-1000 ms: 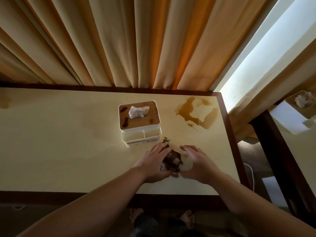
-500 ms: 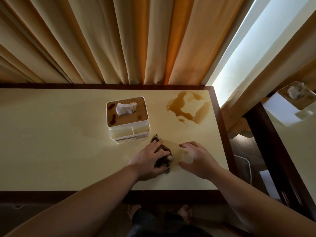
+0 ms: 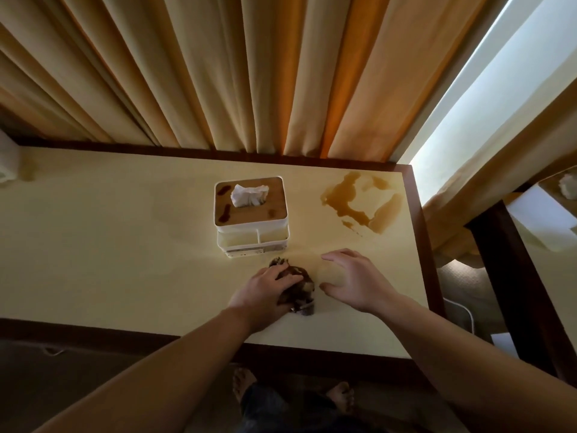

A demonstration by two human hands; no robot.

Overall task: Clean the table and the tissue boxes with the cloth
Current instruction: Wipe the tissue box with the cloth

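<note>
A dark brown crumpled cloth (image 3: 299, 292) lies on the cream table (image 3: 109, 260) near its front edge. My left hand (image 3: 265, 292) rests on top of the cloth, fingers curled over it. My right hand (image 3: 352, 282) hovers just right of the cloth with spread fingers, holding nothing. Behind the cloth stands a white tissue box (image 3: 251, 214) with a wooden lid, dark stains on the lid and a tissue sticking up. A brown liquid spill (image 3: 359, 203) spreads over the table's back right corner.
Tan curtains (image 3: 249, 73) hang right behind the table. A second table (image 3: 546, 223) with another tissue box (image 3: 565, 185) stands at the far right across a gap. Something white (image 3: 7, 164) sits at the table's far left edge. My bare feet show below.
My right hand has let go of the cloth and moved away to the right. My left hand stays on the cloth.
</note>
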